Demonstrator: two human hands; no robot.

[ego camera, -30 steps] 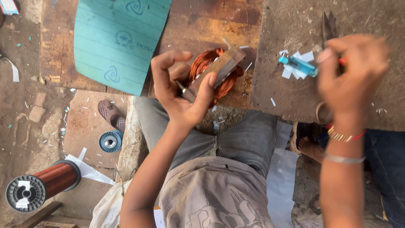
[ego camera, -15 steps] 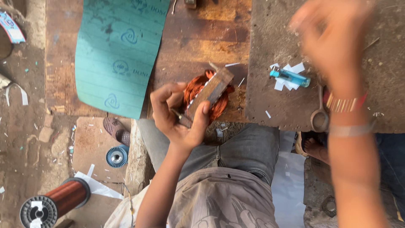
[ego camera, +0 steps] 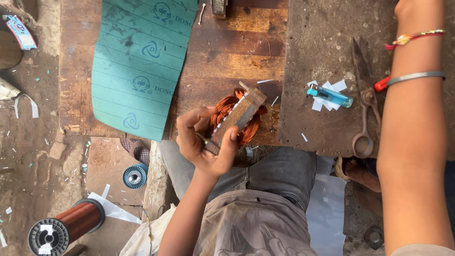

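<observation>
Since the earlier frames the right arm has swung up and away from the blue lighter; its hand now lies beyond the top edge of the view, so only the forearm with a metal bangle and a thread band shows, and whether that hand is open or closed cannot be told. The left hand has stayed put, closed around the stator core, thumb on one side and fingers on the other.

The stator core is a grey laminated block with copper winding bulging out on both sides. It is held tilted at the near edge of the worktop, above the person's lap, over the place where the brown wooden board meets the grey slab.

On the grey slab to the right, the blue lighter lies on scraps of white paper. Just beside them lies a pair of rusty scissors, blades pointing to the far edge, loops toward the near edge. A red handle shows between the scissors and the right forearm.

A sheet of green insulation paper covers the left part of the worktop, from the far edge to the near edge. On the floor on the left lie a spool of copper wire and a smaller blue spool, near a sandal.
</observation>
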